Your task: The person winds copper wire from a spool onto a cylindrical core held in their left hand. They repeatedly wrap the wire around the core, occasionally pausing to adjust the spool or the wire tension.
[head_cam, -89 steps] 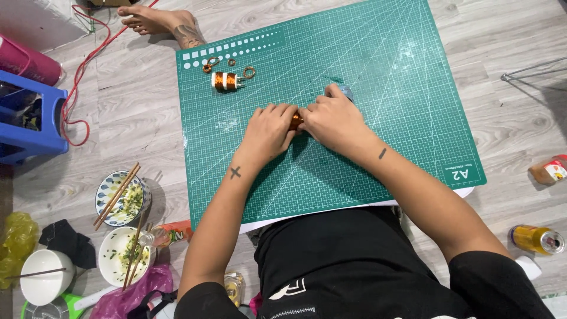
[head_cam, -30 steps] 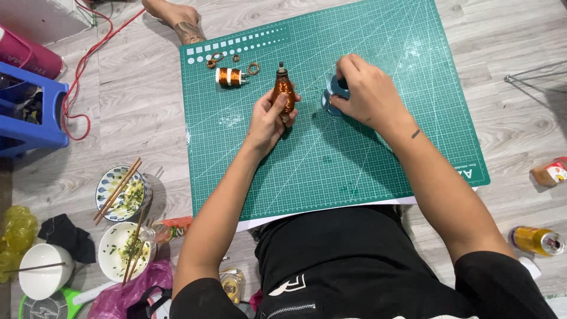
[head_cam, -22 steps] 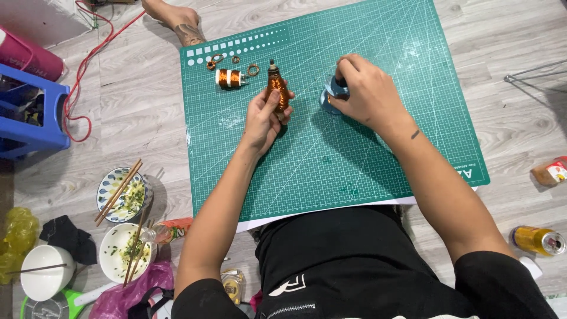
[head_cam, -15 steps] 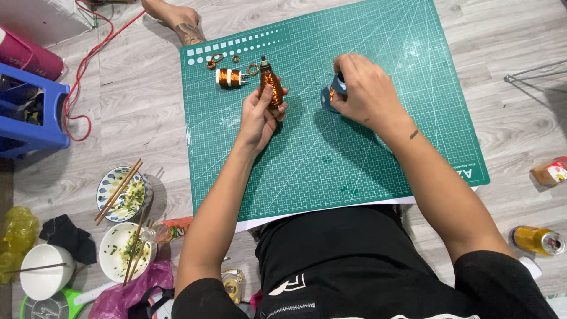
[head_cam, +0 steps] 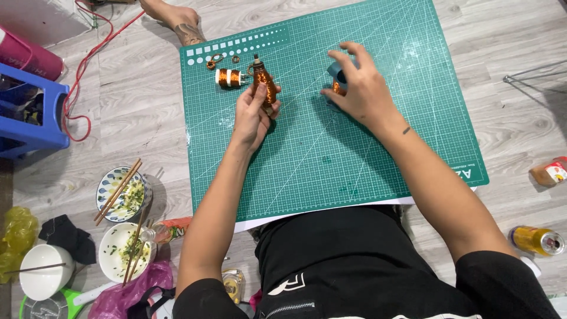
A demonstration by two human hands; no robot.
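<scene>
Gripping a copper-wound coil [head_cam: 263, 82] in our left hand [head_cam: 251, 115], fingers closed round its lower end, we keep it tilted with the dark tip toward the far edge of the green cutting mat [head_cam: 354, 153]; that probably keeps the winding in plain view. Our right hand [head_cam: 360, 88] curls over a blue-and-orange spool [head_cam: 337, 75], fingers narrow and wrapped on it, likely to pin it to the mat so it cannot roll. Both sit in the mat's far half, well apart from each other. Just beside the coil, toward the far left corner, lie a second small copper coil [head_cam: 227, 77] and a few little metal rings [head_cam: 214, 60], parked within reach.

The mat lies on a grey wood-plank floor [head_cam: 130, 118], white sheet peeking out under its near edge. Off the left edge: bowls with chopsticks [head_cam: 121, 192], a white cup [head_cam: 44, 272], a blue stool [head_cam: 29, 112], red cable [head_cam: 80, 88]. Off the right edge: a yellow can [head_cam: 537, 240]. Someone else's bare foot [head_cam: 174, 20] rests past the far left corner.
</scene>
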